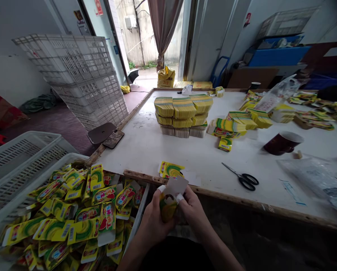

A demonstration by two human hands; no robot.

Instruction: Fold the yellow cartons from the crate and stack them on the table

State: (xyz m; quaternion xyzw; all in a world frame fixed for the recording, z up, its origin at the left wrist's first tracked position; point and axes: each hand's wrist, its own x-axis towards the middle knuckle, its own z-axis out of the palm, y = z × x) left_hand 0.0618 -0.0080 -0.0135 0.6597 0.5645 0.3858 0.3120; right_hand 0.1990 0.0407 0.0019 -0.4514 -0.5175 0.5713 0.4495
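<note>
Both my hands meet over the table's front edge around one small yellow-green cardboard box point(168, 209), its pale flap standing up. My left hand point(154, 214) wraps the box from the left. On the other side, my right hand point(192, 207) pinches it near the flap, thumb and fingers closed. White coverings show on some fingertips. Just beyond lies a flat yellow box blank point(171, 170) on the table point(140, 150). To my left, a white crate point(141, 210) is heaped with folded yellow boxes point(84, 214).
Stacked bundles of flat boxes point(182, 113) stand mid-table, with more bundles point(242, 119) to their right. Black-handled scissors point(246, 180), a dark mug point(283, 143) and a plastic bag point(315, 180) lie rightward. A phone point(113, 139) rests at the left edge, near tall stacked crates point(81, 75).
</note>
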